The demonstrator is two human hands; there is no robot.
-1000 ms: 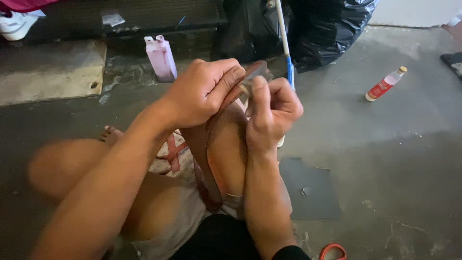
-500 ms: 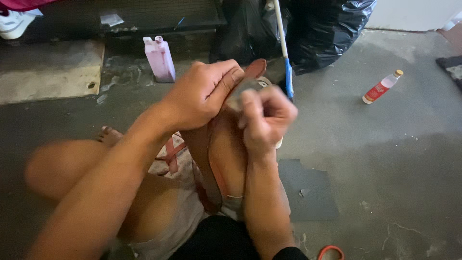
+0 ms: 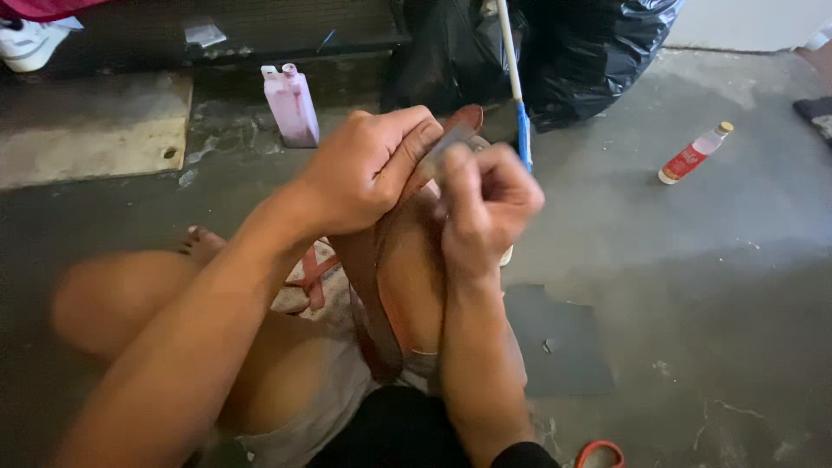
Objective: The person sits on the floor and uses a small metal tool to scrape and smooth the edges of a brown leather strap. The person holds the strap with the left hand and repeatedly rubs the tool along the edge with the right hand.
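Grey concrete floor (image 3: 711, 286), pink bottle (image 3: 292, 106) behind. Left hand (image 3: 368, 169) clamped round brown shoe (image 3: 407, 277) propped on the lap; right hand (image 3: 485, 208) pinched shut at its toe, shifted slightly downward since a second ago, blurred mid-stroke.

Brown leather shoe with a tan insole (image 3: 407, 286): held up off the floor over the person's lap, lengthwise along the view, toe end away, heel end near the body. Dark brown edge of the sole runs down the left side; tan inner face turned up and right. Toe tip shows brown between the two hands. Left hand (image 3: 368, 169) wraps the toe end from the left; right hand (image 3: 485, 208) is closed at the toe, blurred.
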